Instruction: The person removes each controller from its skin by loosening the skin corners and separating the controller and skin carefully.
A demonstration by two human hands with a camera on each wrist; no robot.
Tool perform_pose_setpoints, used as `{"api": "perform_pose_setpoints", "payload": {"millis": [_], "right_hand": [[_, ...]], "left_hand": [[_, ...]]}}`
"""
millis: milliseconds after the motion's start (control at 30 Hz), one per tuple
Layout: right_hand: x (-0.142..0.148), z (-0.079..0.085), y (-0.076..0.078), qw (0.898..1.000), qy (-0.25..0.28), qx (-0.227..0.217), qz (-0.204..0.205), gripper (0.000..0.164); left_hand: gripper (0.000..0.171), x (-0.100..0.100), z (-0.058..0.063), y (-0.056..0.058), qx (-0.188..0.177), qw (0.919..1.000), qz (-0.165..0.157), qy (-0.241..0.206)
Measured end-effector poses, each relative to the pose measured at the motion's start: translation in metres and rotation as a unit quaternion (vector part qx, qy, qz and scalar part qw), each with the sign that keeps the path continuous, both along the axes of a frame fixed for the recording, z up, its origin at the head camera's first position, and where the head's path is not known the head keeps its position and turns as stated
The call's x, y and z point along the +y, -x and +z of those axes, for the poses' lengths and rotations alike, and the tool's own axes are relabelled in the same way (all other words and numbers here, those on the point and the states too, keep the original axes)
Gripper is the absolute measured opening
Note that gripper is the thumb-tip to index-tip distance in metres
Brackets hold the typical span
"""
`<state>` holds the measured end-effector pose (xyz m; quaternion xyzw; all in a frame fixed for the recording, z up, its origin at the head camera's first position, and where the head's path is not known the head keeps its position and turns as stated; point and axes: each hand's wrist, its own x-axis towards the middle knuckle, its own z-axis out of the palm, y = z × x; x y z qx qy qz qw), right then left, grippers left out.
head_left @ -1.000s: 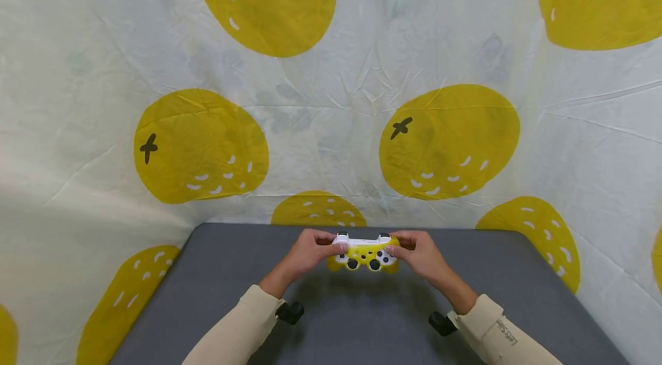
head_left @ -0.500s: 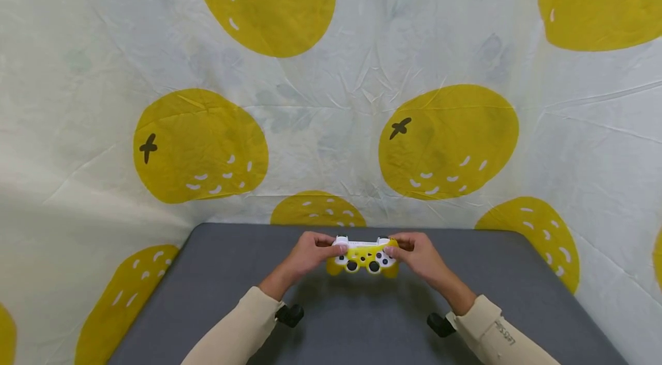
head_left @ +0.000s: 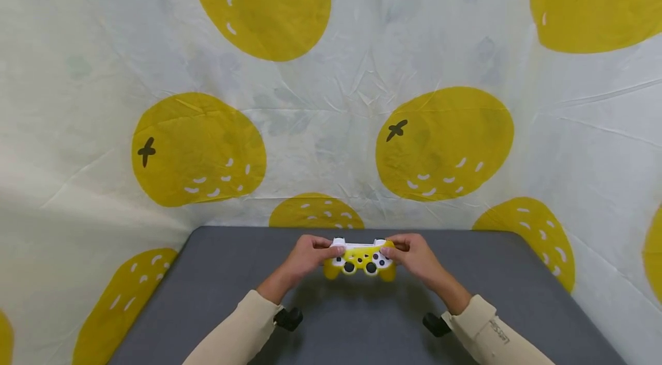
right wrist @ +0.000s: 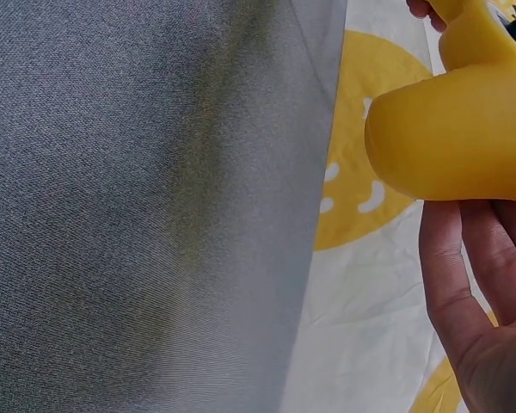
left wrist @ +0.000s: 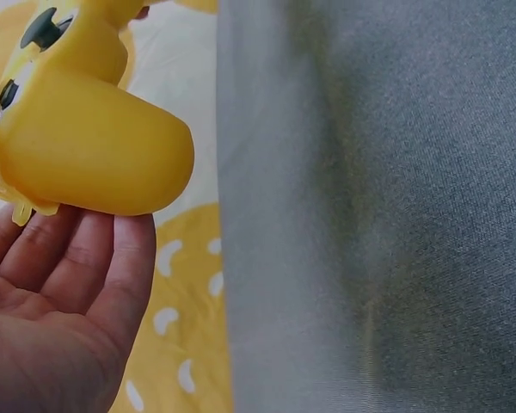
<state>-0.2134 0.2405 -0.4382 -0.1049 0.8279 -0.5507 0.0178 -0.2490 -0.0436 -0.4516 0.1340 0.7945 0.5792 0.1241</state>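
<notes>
A game controller (head_left: pixel 360 258), white with a yellow silicone cover, is held up over the grey table between both hands. My left hand (head_left: pixel 306 258) grips its left end, thumb on the front face and fingers behind. At the right end my right hand (head_left: pixel 418 260) grips it the same way. The two black thumbsticks face my head camera. In the left wrist view, fingers (left wrist: pixel 125 284) press against the underside of the yellow grip (left wrist: pixel 95 142). The right wrist view has fingers (right wrist: pixel 447 267) under the other yellow grip (right wrist: pixel 456 138).
The grey table (head_left: pixel 362 330) spreads below the hands. Behind and beside it hangs a white cloth (head_left: pixel 320 146) printed with yellow fruit. A black wrist camera (head_left: pixel 288 319) sits at the left cuff, another black camera (head_left: pixel 437 325) at the right cuff.
The controller and both hands have shifted slightly down and left in the head view, as the backdrop has too. The controller's front face tips a little more toward the camera. Both grips stay.
</notes>
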Motion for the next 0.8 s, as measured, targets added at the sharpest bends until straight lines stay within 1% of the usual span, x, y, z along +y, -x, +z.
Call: {"api": "perform_pose_setpoints", "payload": {"millis": [167, 367, 667, 800], "right_hand": [[-0.0017, -0.0004, 0.0006, 1.000, -0.002, -0.012, -0.012, 0.033], [-0.0038, -0.0007, 0.0023, 1.000, -0.006, -0.020, -0.018, 0.031], [-0.0079, -0.0007, 0.0040, 0.998, 0.007, -0.052, -0.037, 0.031], [-0.0069, -0.0018, 0.0058, 0.997, 0.011, -0.062, -0.033, 0.032]], "left_hand": [[0.040, 0.0004, -0.0010, -0.0004, -0.010, 0.9999, 0.001, -0.006], [0.042, 0.0005, -0.0028, 0.0008, -0.023, 0.9996, 0.010, -0.010], [0.046, 0.0010, -0.0033, 0.0005, -0.044, 0.9986, 0.024, -0.019], [0.046, 0.0013, -0.0039, 0.0001, -0.052, 0.9980, 0.023, -0.028]]}}
